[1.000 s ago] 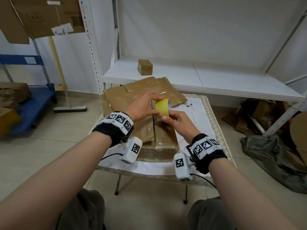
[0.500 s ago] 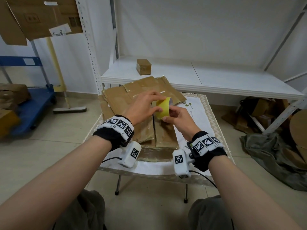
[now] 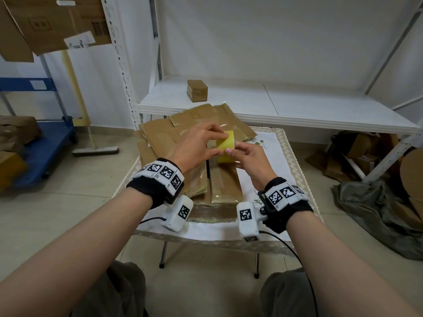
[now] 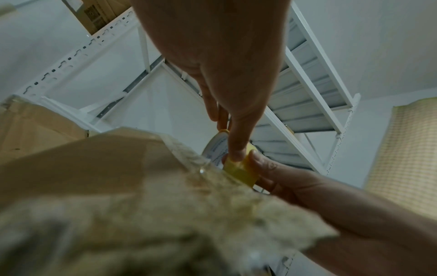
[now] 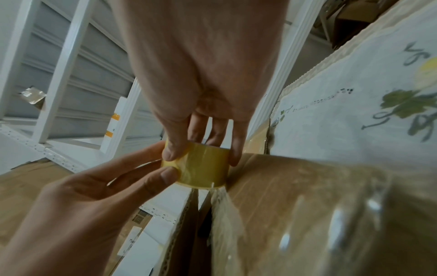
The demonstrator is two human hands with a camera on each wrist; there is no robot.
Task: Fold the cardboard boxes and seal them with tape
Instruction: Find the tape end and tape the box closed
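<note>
Hands (image 3: pixel 219 152) half-hide tape roll (image 3: pixel 226 146) (core unseen) above cardboard (image 3: pixel 225 183).

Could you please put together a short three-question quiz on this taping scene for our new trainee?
1. True or false: the yellow roll of tape lies on the white shelf.
2. Which hand's thumb and fingers hold the roll across its width: A) left hand, B) right hand, C) neither?
3. Fill in: the small closed cardboard box stands on the white ____.

Key: 1 false, both hands hold it above the flattened brown cardboard boxes; 2 B; 3 shelf.
</note>
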